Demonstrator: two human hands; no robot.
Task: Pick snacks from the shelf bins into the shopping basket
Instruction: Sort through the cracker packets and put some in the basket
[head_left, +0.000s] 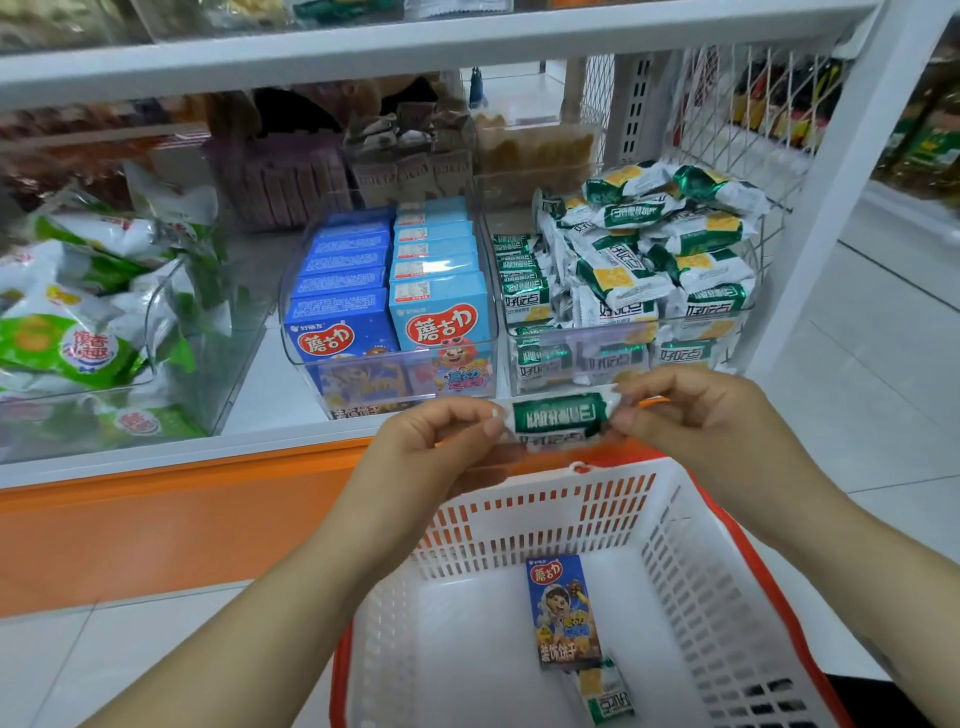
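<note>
Grip: our left hand (441, 431) and right hand (691, 410) pinch a packet (558, 418) by its ends | Below grip: basket (519, 519) holds a box (563, 610) and second packet (605, 691); we judge two in, third not yet dropped | Beyond grip: bin (587, 374) well stocked | Labels: box 蘑古力, bin packets 好吃点

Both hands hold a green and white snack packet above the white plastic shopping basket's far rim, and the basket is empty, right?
Not empty: the head view shows a dark blue snack box and another green and white packet in the white plastic shopping basket. The left hand and right hand do pinch a green and white snack packet above its far rim.
</note>
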